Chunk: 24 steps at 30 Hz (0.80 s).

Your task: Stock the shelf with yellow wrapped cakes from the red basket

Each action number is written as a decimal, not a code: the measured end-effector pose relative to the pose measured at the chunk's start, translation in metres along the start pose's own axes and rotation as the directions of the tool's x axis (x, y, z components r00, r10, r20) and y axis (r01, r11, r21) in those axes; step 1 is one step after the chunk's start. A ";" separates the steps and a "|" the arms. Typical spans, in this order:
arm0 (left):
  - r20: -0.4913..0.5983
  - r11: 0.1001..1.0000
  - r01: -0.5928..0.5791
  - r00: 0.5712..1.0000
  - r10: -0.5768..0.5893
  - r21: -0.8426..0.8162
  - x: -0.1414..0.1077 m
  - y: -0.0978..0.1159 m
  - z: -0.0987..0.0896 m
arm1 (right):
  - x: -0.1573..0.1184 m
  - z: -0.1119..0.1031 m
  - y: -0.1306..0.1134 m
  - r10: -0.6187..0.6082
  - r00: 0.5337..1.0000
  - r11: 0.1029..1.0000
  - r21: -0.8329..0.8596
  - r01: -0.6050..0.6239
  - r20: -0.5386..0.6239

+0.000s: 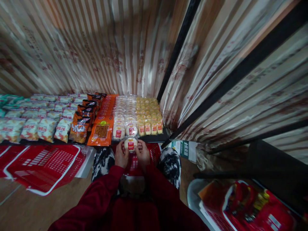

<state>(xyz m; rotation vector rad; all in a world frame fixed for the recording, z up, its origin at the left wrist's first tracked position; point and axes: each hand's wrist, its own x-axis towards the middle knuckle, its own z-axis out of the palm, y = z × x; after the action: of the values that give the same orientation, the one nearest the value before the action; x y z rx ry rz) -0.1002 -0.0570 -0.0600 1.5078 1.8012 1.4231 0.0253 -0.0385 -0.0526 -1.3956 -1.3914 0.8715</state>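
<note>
Between my two hands is a round, pale wrapped cake (130, 145) with a red label, held just off the shelf's front edge. My left hand (121, 154) grips its left side, and my right hand (142, 154) pinches its right side. Right behind it, rows of the same wrapped round cakes (118, 126) lie on the dark shelf (154, 138). Small yellow packaged cakes (150, 117) fill the shelf's right end. To the left of the round cakes lie flat orange snack packets (102, 123).
Farther left on the shelf stand dark orange bags (80, 128) and several white snack bags (45, 128). A red basket (45, 166) sits below, at left. Striped plastic sheeting (96, 48) hangs behind black poles (178, 48). A container with red packages (260, 205) is at lower right.
</note>
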 end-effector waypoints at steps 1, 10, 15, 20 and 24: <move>0.004 1.000 -0.023 1.000 0.023 0.006 0.001 0.002 0.000 | 0.002 -0.001 -0.003 -0.001 1.000 1.000 -0.011 0.001 -0.017; 0.001 0.988 -0.135 0.991 0.135 0.079 0.014 0.015 0.006 | 0.022 -0.002 -0.016 -0.030 0.999 0.999 -0.023 0.029 -0.030; -0.002 0.981 -0.153 0.988 0.154 0.120 0.023 0.017 0.007 | 0.028 -0.003 -0.016 -0.104 0.994 0.984 -0.146 0.099 -0.027; 0.065 0.968 -0.189 0.981 0.181 0.163 0.030 0.018 0.009 | 0.034 -0.004 -0.022 -0.103 0.993 0.932 -0.353 0.076 -0.057; 0.074 0.960 -0.208 0.977 0.198 0.186 0.030 0.019 0.011 | 0.037 -0.001 -0.024 -0.092 0.993 0.911 -0.408 0.056 -0.068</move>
<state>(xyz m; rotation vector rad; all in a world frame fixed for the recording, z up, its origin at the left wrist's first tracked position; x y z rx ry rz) -0.0929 -0.0269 -0.0393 1.8589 1.8389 1.3127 0.0229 -0.0041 -0.0245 -1.6553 -1.6083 0.4787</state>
